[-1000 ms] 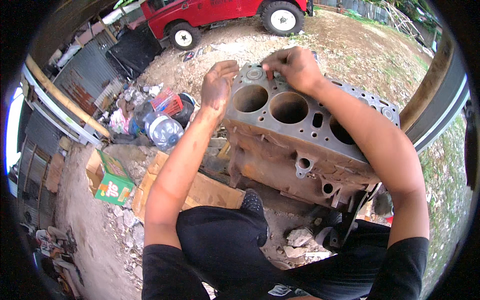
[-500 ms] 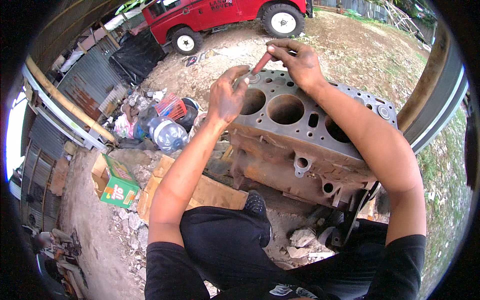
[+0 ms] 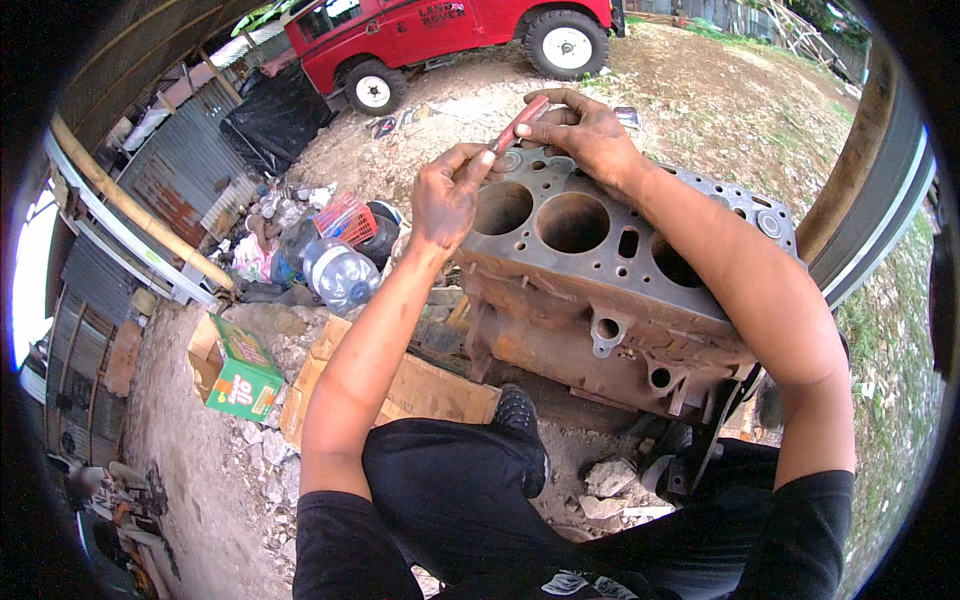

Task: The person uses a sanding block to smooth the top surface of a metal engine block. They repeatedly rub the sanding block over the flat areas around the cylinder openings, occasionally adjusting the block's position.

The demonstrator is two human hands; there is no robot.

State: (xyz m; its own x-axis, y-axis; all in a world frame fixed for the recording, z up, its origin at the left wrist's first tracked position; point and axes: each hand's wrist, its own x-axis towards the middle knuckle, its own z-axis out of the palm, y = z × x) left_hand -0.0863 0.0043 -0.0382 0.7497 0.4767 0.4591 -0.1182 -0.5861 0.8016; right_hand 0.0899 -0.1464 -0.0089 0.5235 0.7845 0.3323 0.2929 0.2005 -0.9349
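Note:
My left hand (image 3: 446,200) is closed, thumb and fingers pinching the lower end of a short reddish stick-like piece (image 3: 516,126). Higher up, my right hand (image 3: 590,136) grips the same piece between thumb and curled index finger. Its exact kind does not show. Both hands are over the far left corner of a rusty engine block (image 3: 600,290), whose flat grey top has large round cylinder bores (image 3: 572,222) and many small holes. My right forearm crosses above the block and hides part of one bore.
Left of the block lie flattened cardboard (image 3: 430,388), a green box (image 3: 240,375), a clear plastic jug (image 3: 342,275) and a red crate (image 3: 345,218). Stones (image 3: 608,478) lie near my feet. A wooden post (image 3: 850,150) stands at right; a red off-road vehicle (image 3: 440,40) is parked beyond.
The reddish piece has tilted and shifted slightly left, with more of it now showing between my hands. My right fingers have slid lower along it, and my left fingers have closed tighter.

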